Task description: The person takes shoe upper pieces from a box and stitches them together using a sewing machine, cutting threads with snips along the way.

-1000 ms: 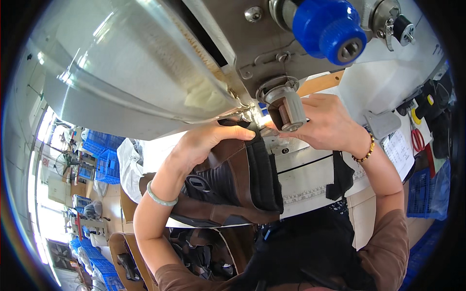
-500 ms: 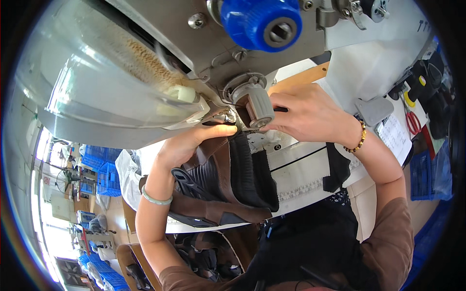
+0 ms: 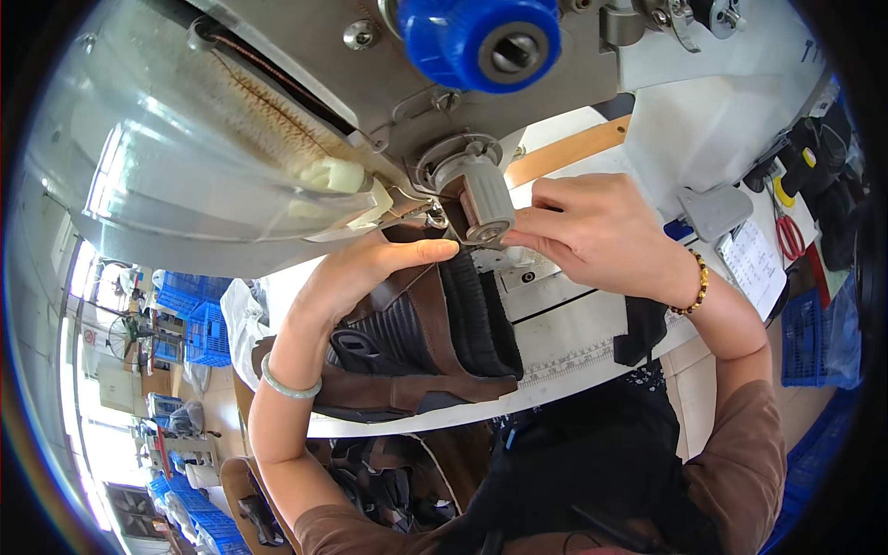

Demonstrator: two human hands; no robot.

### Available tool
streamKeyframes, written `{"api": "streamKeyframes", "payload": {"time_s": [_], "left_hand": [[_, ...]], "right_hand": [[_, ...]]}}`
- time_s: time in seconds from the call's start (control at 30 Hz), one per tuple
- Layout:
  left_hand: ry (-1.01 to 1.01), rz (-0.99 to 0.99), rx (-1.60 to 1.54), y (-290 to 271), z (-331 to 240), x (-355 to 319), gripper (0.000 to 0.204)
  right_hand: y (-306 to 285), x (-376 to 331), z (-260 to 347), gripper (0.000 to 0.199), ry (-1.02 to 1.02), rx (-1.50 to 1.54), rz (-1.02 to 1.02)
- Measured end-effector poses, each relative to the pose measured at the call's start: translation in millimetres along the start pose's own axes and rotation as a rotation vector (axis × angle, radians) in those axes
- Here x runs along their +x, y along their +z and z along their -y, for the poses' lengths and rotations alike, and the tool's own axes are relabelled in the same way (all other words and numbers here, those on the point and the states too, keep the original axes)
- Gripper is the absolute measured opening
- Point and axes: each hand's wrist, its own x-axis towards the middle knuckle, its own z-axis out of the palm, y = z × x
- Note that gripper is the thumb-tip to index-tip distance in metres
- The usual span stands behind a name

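Observation:
A brown and black shoe upper (image 3: pixel 399 339) with ribbed padding lies on the white bed of a sewing machine (image 3: pixel 476 199). My left hand (image 3: pixel 370 268) grips its far edge close to the needle area, thumb stretched on top, other fingers mostly hidden. Just right of the grey cylindrical part (image 3: pixel 481 203) of the machine, my right hand (image 3: pixel 592 231) has thumb and forefinger brought together. What they hold, if anything, is too small or hidden to make out. The stitching point itself is covered by the machine head.
Overhead hang a blue knob (image 3: pixel 495 46) and a clear curved cover (image 3: pixel 213 157). Along the table's front edge runs a ruler scale (image 3: pixel 578 363), with a black piece (image 3: pixel 638 331) beside it. Red-handled scissors (image 3: pixel 788 236) and a paper sheet (image 3: pixel 751 264) lie to the right.
My right hand has shifted slightly nearer and its knuckles show more. The shoe upper has turned a little and moved slightly left and away from the table's front edge.

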Motion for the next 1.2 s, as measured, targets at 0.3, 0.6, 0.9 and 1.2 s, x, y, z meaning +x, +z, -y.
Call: {"api": "streamKeyframes", "payload": {"time_s": [0.3, 0.6, 0.9, 1.2], "left_hand": [[0.009, 0.018, -0.202, -2, 2, 5, 0.021], [-0.087, -0.028, -0.021, -5, 0, 1, 0.023], [0.019, 0.017, -0.030, -6, 17, 9, 0.033], [-0.065, 0.062, 0.037, -13, 10, 13, 0.048]], "right_hand": [[0, 6, 3, 0.016, -0.134, -0.065, -0.017], [30, -26, 45, 0.034, 0.735, 1.001, 0.087], [71, -21, 78, 0.019, 0.679, 1.344, -0.039], [89, -27, 80, 0.022, 0.598, 1.284, -0.159]]}}
